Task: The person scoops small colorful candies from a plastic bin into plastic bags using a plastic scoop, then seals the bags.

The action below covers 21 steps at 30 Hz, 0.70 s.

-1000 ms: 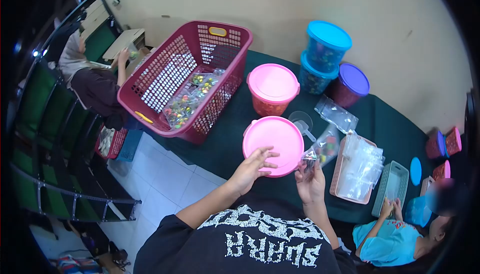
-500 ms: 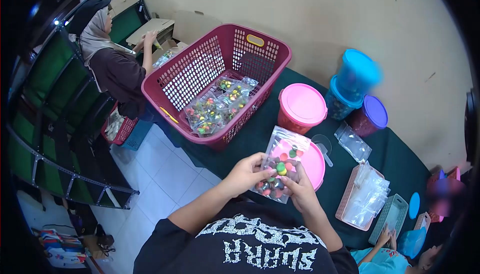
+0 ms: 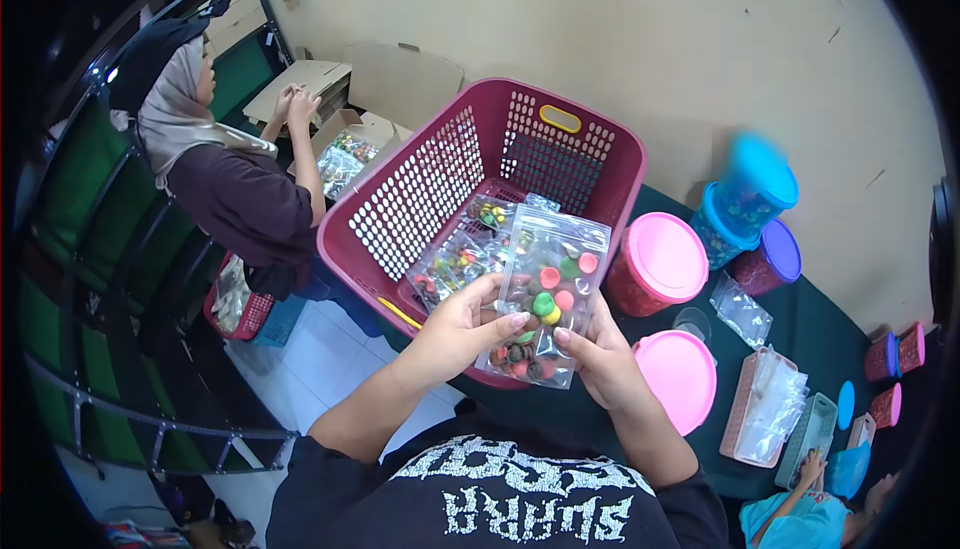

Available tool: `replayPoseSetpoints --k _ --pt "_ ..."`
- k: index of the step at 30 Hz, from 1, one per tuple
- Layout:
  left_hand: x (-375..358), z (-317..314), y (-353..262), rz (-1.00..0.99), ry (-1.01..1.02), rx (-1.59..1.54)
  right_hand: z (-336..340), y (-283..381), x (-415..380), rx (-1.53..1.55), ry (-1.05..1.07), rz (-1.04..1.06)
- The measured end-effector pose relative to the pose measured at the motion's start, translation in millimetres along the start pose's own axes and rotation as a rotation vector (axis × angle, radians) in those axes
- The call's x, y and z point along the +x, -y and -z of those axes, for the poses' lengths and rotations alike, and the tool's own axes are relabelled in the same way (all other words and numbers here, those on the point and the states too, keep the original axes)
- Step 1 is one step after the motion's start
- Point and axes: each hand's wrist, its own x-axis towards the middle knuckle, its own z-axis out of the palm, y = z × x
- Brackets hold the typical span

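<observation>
Both hands grip a clear zip bag (image 3: 562, 239) with round red, green, yellow and dark brown pieces in its lower part. My left hand (image 3: 468, 331) pinches its left side, thumb in front. At its right side, my right hand (image 3: 606, 354) has the thumb pressed on the front and the fingers behind. The bag is upright, over the near edge of a maroon laundry basket (image 3: 628, 164). Inside the basket lie several similar filled bags (image 3: 455, 261), partly hidden by the held one.
Pink-lidded tub (image 3: 664, 257), pink lid (image 3: 678, 381), stacked blue tubs (image 3: 724, 234) and a purple-lidded tub (image 3: 768, 252) stand on the right. Beyond are a tray of empty bags (image 3: 760, 404) and a green basket (image 3: 806, 439). One person (image 3: 225, 169) stands left by an open box (image 3: 375, 134); another (image 3: 800, 519) sits lower right.
My hands have raised the bag up and toward the basket, so it now overlaps the basket's near side. The view has shifted, and basket and tubs appear further right.
</observation>
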Motion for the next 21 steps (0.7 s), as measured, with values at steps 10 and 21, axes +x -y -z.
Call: replayPoseSetpoints --k 10,21 --pt "29 83 -19 0.063 0.143 0.100 -36 -32 57 0.145 -0.120 0.014" --pt "52 104 -21 0.073 0.135 0.034 -28 -21 82 0.176 -0.073 0.000"
